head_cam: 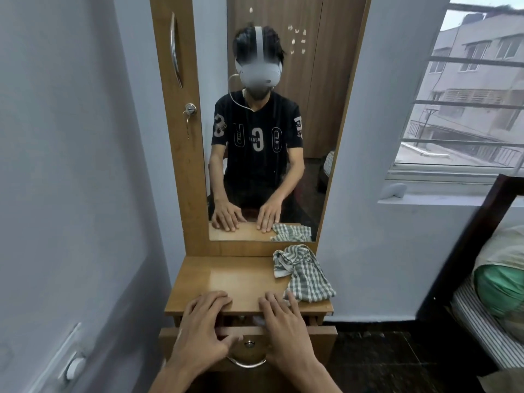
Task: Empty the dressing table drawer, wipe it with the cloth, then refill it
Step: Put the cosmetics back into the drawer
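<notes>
A wooden dressing table (226, 276) stands in front of me with a tall mirror above it. Its drawer (320, 334) is pulled out a little; a metal handle and lock show on its front. What is inside is mostly hidden. My left hand (202, 330) and my right hand (280, 327) both lie flat with straight fingers on the table top's front edge, above the drawer gap. A green-and-white checked cloth (304, 275) lies crumpled on the table top at the right, just beside my right hand's little finger.
A mirror (269, 123) reflects me and a wardrobe behind. A wall stands close on the left with a switch plate (72, 364). A window (465, 95) and a bed (496, 293) with a dark frame are on the right. Dark floor lies beside the table.
</notes>
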Demonstrator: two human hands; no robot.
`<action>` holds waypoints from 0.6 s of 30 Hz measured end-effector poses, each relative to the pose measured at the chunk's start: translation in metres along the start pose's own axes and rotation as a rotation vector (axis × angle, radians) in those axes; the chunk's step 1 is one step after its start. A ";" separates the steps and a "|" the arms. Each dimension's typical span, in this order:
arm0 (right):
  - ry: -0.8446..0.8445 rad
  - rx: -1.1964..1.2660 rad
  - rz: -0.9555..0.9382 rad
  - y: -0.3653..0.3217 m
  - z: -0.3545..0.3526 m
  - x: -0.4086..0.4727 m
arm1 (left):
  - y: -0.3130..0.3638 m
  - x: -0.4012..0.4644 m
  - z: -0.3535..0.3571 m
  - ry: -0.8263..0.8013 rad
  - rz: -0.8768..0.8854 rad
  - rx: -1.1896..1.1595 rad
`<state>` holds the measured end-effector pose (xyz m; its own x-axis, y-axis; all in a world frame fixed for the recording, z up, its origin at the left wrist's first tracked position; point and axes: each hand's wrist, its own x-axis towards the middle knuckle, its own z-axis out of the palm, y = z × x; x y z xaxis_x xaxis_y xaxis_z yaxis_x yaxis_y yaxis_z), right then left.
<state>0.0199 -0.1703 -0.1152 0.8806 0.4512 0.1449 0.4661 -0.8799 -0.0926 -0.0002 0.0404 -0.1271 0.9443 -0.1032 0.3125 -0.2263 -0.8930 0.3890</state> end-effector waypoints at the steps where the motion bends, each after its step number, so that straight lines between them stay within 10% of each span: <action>1: 0.030 -0.019 0.020 -0.002 0.006 -0.001 | 0.001 0.000 0.004 0.038 -0.022 -0.013; 18: 0.285 0.071 0.052 0.002 0.017 0.016 | 0.019 0.016 0.024 0.221 -0.086 0.051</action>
<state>0.0365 -0.1620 -0.1294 0.8482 0.3372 0.4085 0.4350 -0.8835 -0.1739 0.0167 0.0114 -0.1352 0.8832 0.0671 0.4642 -0.1300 -0.9160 0.3797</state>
